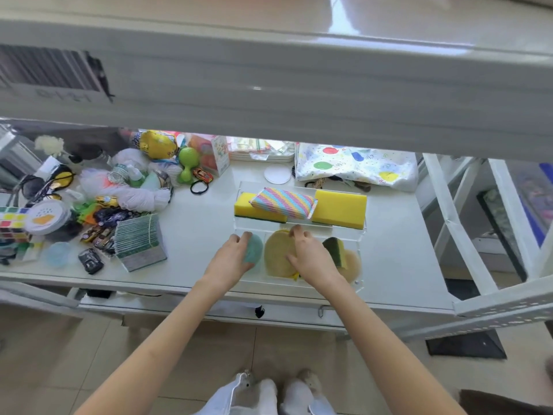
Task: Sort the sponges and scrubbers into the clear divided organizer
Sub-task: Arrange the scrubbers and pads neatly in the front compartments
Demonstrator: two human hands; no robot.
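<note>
Left hand [232, 259] fingers curl around a round teal scrubber [253, 248]; right hand [311, 256] fingers spread over a round tan scrubber [276, 254] in the clear divided organizer [357, 235]; no legible writing.

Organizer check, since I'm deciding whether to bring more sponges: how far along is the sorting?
Nearly done. The organizer already holds two yellow sponges, a striped sponge lying across them, and a green-backed sponge in the near right section. In hand: the left hand holds a teal scrubber and the right hand presses a tan round scrubber into the middle section. Left: seating those two.
</note>
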